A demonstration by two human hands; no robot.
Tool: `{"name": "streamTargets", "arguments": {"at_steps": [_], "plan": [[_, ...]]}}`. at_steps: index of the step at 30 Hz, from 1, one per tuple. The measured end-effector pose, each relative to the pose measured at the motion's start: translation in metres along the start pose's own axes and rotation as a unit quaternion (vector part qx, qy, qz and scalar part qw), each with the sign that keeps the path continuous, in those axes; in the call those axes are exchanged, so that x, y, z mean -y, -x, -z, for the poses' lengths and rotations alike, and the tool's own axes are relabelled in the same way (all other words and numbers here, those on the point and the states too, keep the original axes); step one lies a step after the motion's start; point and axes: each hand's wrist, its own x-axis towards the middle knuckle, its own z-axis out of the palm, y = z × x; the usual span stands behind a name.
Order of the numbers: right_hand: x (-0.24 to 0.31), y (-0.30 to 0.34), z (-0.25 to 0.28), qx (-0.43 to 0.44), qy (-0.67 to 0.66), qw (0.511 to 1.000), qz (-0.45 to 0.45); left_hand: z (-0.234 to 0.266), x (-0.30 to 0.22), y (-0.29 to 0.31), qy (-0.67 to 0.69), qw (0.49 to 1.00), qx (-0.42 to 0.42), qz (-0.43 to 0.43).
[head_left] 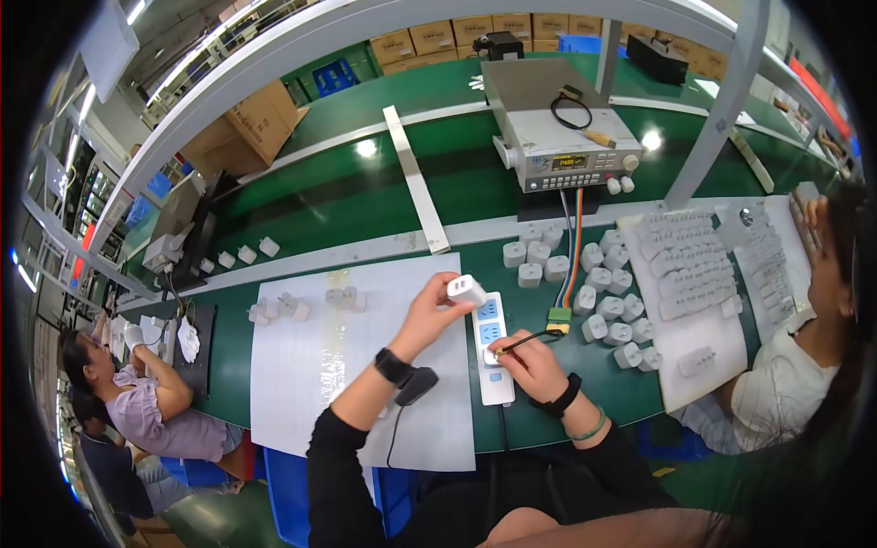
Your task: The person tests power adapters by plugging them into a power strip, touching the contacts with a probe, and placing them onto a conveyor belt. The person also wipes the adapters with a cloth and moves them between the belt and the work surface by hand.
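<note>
Head view: the left hand [427, 315] has its fingers clamped on a white charger [465, 289], raised just over the top end of the power strip [498, 391], its 2 ports facing up. The right hand [537, 370] has its fingers pinched on the metal end of a black cable [532, 337], low on the strip; whether that end touches anything there, I cannot tell, as the fingers cover it.

For good handling, I would grip the cable by its plug rather than its cord, line it up square before pushing, and steady the strip so it does not slide. Holding the charger by its sides, ports uncovered, looks right; its prongs should meet a socket straight, without twisting. The cord needs slack back to the green connector [558, 315], where coloured wires [575, 247] lead up to the tester [571, 137].

Loose chargers [596, 279] stand on the green surface [644, 402] to the right. Beyond them, a white board [663, 342] bears rows of chargers, and a clear tray [769, 265] beside it holds small pieces too blurred to name. Below the near edge sits a blue bin [285, 498], its contents hidden. Far left, a carton [260, 123] shows no inside.
</note>
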Motion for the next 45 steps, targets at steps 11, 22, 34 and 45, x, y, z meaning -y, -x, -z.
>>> {"name": "streamTargets", "arguments": {"at_steps": [11,22,34,45], "plan": [[0.001,0.005,0.002,-0.002,0.02,1.0,-0.021,-0.035,0.009,-0.013,-0.194,0.978,0.055,-0.05],[-0.005,0.003,-0.001,-0.033,0.064,0.996,0.046,-0.049,0.009,0.063,0.011,0.993,0.041,-0.108],[-0.002,-0.06,0.015,-0.121,0.021,0.992,0.03,-0.056,0.024,0.057,-0.085,0.982,0.061,-0.159],[-0.035,-0.06,-0.011,-0.117,0.12,0.986,0.003,-0.045,0.034,0.062,0.232,0.969,-0.048,-0.064]]}}
